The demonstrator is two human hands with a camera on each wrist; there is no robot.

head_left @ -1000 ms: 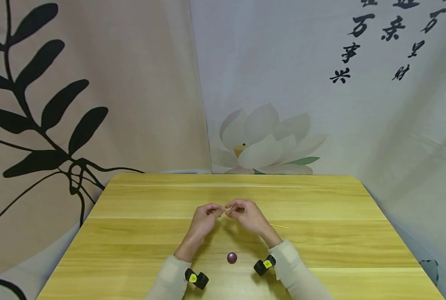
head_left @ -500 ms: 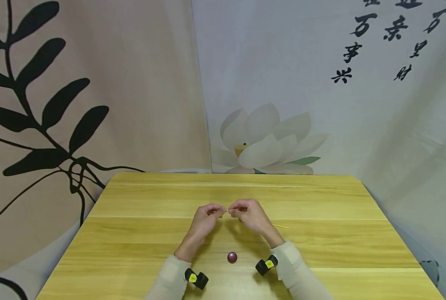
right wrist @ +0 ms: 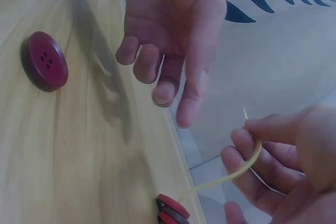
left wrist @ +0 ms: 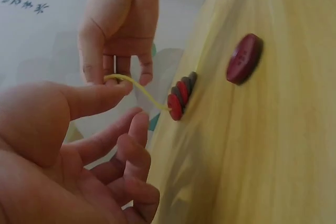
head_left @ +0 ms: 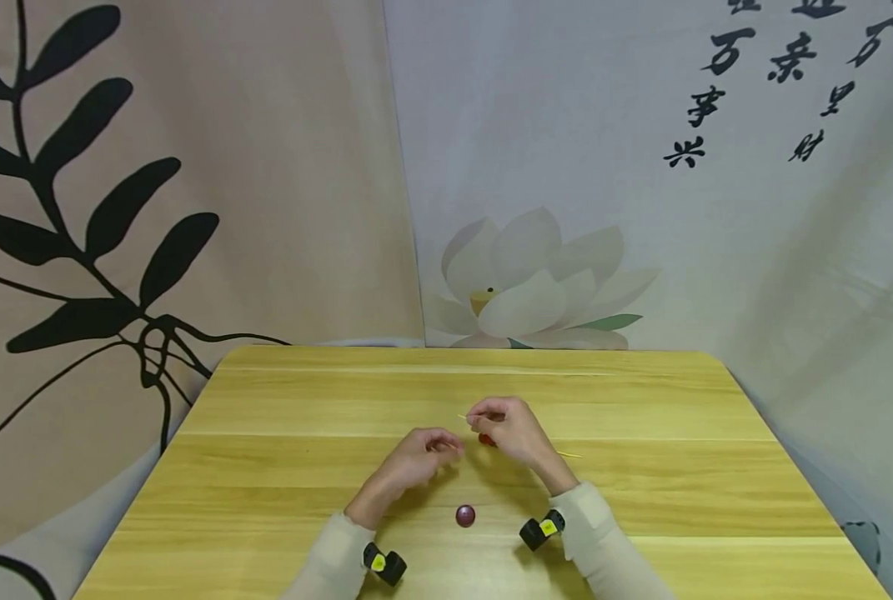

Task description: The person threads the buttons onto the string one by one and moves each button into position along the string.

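Note:
My right hand [head_left: 512, 429] pinches a yellow cord [right wrist: 236, 173] between thumb and forefinger, a short pointed tip sticking out past them. From there the cord curves down to a row of red and dark grey buttons [left wrist: 181, 94] threaded close together, low over the table. My left hand [head_left: 418, 458] hovers nearer the body, fingers loosely bent, nothing in them; in the right wrist view its palm and fingers [right wrist: 193, 85] show bare. A larger dark red button [head_left: 464, 516] with several holes lies on the table between the forearms.
The cord's far tail [head_left: 569, 455] lies on the wooden table [head_left: 303, 392] past the right wrist. Each sleeve carries a black wrist camera [head_left: 542, 530]. Behind the table's back edge hangs a printed curtain [head_left: 303, 167].
Both hands were together at the cord; the left has let go and drawn back toward the body. The right hand has shifted slightly right, and red button now shows beneath it.

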